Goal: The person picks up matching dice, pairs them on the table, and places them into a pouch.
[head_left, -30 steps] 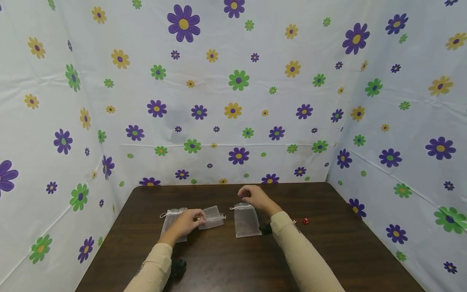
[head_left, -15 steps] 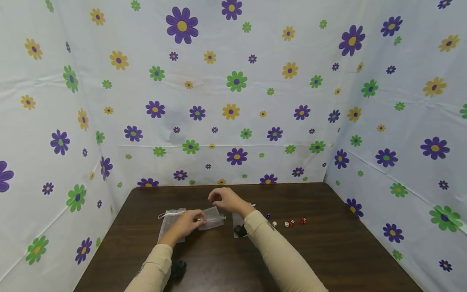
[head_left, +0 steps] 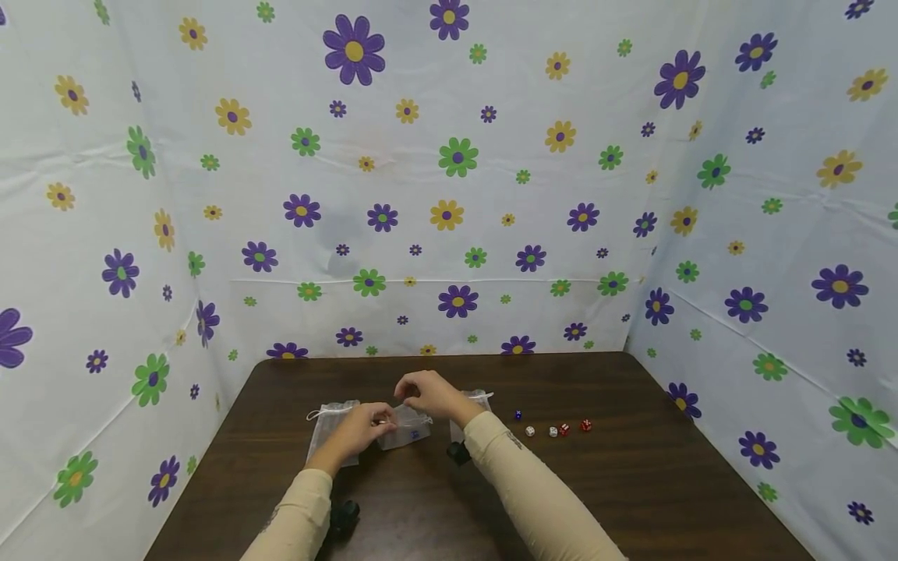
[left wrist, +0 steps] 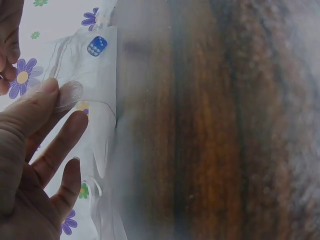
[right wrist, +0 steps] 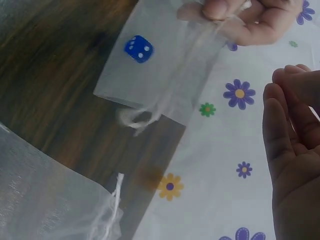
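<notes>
My left hand [head_left: 365, 425] pinches the mouth of a sheer white drawstring pouch [head_left: 394, 442] between thumb and fingertips. Inside it, a blue die [right wrist: 139, 49] with white pips shows through the mesh in all three views. My right hand [head_left: 429, 393] hovers just beyond the pouch's mouth, its fingers loosely bent and holding nothing, as the right wrist view shows. A second sheer pouch [head_left: 324, 431] lies partly under my left hand and forearm. To the right, a third pouch [head_left: 479, 399] is partly covered by my right forearm.
Right of the pouches lie another blue die [head_left: 518, 414], two white dice [head_left: 529, 431] and two red dice [head_left: 586, 425] on the dark wooden table [head_left: 666, 483]. A white flowered cloth [head_left: 393, 171] walls the table at the back and sides.
My right hand has moved left from above the right pouch to the middle one and let go of a blue die, now inside that pouch. My left hand stays in place.
</notes>
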{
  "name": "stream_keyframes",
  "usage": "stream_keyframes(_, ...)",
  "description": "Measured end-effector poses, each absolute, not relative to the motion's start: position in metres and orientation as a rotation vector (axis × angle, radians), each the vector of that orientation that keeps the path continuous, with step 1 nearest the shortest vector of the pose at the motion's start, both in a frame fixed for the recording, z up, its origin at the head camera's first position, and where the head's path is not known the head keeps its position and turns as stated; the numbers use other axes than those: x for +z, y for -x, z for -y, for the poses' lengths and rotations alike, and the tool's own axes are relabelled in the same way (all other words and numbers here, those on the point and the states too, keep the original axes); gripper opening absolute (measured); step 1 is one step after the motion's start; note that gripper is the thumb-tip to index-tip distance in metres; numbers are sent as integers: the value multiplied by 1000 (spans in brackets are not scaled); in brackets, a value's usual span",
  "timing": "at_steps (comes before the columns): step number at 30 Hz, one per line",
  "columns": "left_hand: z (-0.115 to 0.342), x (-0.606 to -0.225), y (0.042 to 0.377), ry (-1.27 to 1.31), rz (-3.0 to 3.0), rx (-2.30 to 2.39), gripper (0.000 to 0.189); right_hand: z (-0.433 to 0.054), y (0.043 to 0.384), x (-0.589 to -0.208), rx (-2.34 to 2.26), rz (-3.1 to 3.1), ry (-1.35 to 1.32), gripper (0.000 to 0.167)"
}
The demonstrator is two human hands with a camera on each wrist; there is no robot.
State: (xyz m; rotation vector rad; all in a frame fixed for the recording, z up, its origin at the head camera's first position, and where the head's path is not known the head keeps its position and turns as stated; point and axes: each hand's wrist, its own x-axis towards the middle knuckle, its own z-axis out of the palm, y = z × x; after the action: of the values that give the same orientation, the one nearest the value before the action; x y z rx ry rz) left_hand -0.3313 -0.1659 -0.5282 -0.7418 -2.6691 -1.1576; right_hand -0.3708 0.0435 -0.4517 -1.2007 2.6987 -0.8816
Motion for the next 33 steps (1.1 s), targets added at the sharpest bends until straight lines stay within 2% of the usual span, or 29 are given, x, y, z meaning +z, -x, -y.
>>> stream_keyframes(9, 165, -526, 333, 750, 2657, -1120, 7, -64, 381, -447, -937, -2742, 1169, 15)
stream_keyframes(17, 163, -527, 329, 684, 2709, -1150, 7, -114, 397, -449, -1241, -2767, 928, 14)
stream_keyframes(25, 166, -530, 327, 692, 2700, -1161, 6, -183, 405, -475, -1333, -2800, 691, 15)
stream_keyframes(33, 168, -529, 329, 674, 2688, -1166, 6, -223, 406, -503, -1349, -2729, 494, 23)
